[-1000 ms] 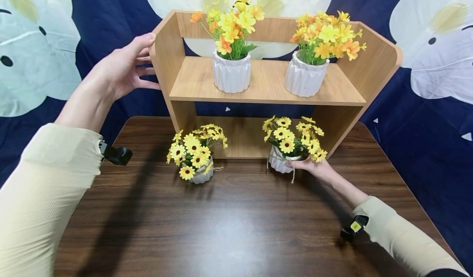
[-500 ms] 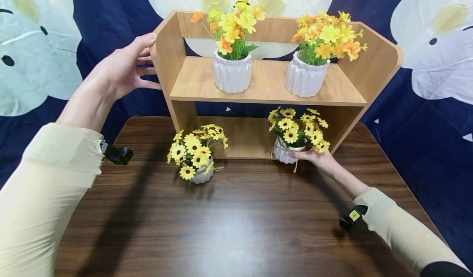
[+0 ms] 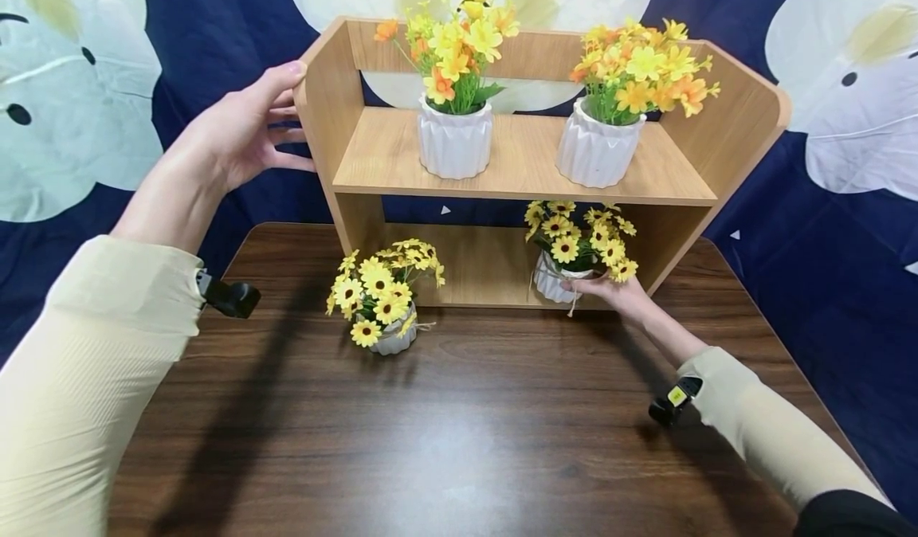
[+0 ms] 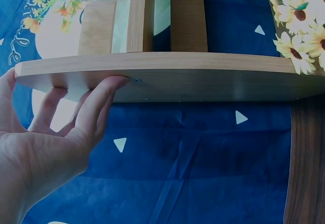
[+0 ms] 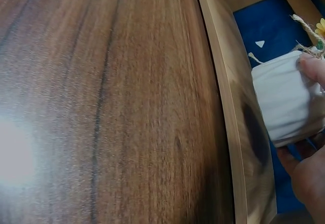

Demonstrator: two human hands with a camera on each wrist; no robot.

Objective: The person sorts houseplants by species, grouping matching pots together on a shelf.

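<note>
My left hand rests against the left side panel of the wooden shelf unit, thumb at its front edge and spread fingers touching the outer face; the left wrist view shows this hand too. With my right hand I hold a white flowerpot of yellow daisies at the front of the lower shelf, right of centre. In the right wrist view the pot is tilted over the shelf board, which bears a shadow. Part of my right hand is outside that view.
A second daisy pot stands on the brown table before the shelf's left part. Two white pots of yellow and orange flowers stand on the upper shelf. A blue patterned cloth hangs behind.
My right hand has moved the daisy pot away from me and slightly right, from the table before the unit to over the lower shelf. The left hand stays in place.
</note>
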